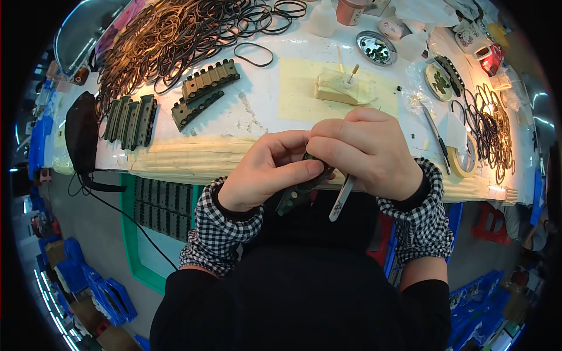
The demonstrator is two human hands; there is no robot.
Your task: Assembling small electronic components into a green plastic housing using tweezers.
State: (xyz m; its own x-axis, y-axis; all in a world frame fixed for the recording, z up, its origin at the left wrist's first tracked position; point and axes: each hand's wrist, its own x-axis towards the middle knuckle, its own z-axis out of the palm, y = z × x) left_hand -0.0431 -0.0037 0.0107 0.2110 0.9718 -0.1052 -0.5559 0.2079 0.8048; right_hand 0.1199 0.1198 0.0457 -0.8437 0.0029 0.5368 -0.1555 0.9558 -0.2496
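My left hand (272,167) is closed around a dark green moulded part (295,198), held over the near table edge. The part's lower end sticks out below my thumb, and its upper end is mostly hidden by my fingers. Close against it, my right hand (369,152) is curled round a slim metal tool, probably tweezers (342,200), whose flat silver end shows below the palm. The tool's tip is hidden by my hands. Just beyond my fingers sits a block wrapped in yellowish tape (342,89), with a small cup (349,82) and stick on top.
Similar green parts (132,120) and a tilted pair (205,88) lie left, below heaped rubber bands (170,41). Rightward are a metal dish of small pieces (376,50), a pen-like tool (436,137) and a tape roll (466,158). A green bin (132,257) stands below left.
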